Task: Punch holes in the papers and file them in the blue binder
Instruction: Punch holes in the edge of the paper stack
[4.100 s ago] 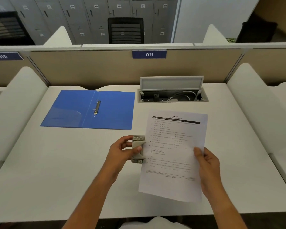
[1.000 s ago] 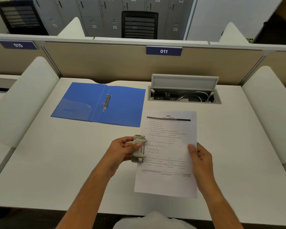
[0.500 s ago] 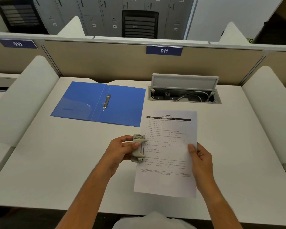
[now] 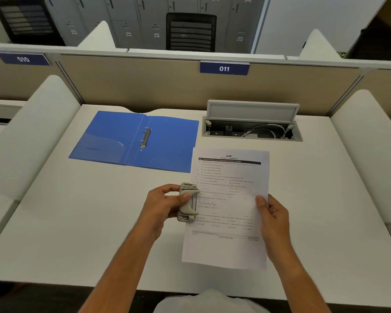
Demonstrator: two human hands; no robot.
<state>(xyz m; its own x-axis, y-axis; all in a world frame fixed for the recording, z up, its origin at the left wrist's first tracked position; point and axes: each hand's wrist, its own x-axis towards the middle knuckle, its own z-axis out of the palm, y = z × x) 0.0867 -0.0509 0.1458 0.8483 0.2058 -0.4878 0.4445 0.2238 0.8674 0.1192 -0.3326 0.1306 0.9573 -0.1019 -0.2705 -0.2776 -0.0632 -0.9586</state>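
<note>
Glossy blue plastic binder (image 4: 113, 141), metal rings (image 4: 146, 137), matt white paper (image 4: 228, 249).

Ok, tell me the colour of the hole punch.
Light grey-beige hole punch, seen best in the head view.

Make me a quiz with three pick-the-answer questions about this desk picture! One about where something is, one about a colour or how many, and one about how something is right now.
1. Where is the hole punch?
A. on the left edge of the paper
B. inside the binder
C. in the cable box

2. How many metal rings does the blue binder have?
A. two
B. four
C. six

3. How is the binder lying?
A. shut flat
B. open flat on the desk
C. standing upright

Answers:
1. A: the left hand holds the punch against the sheet's left edge, while the right hand grips the right edge.
2. A: only two rings show on the metal spine.
3. B: both covers are spread out and the rings are bare.
</note>
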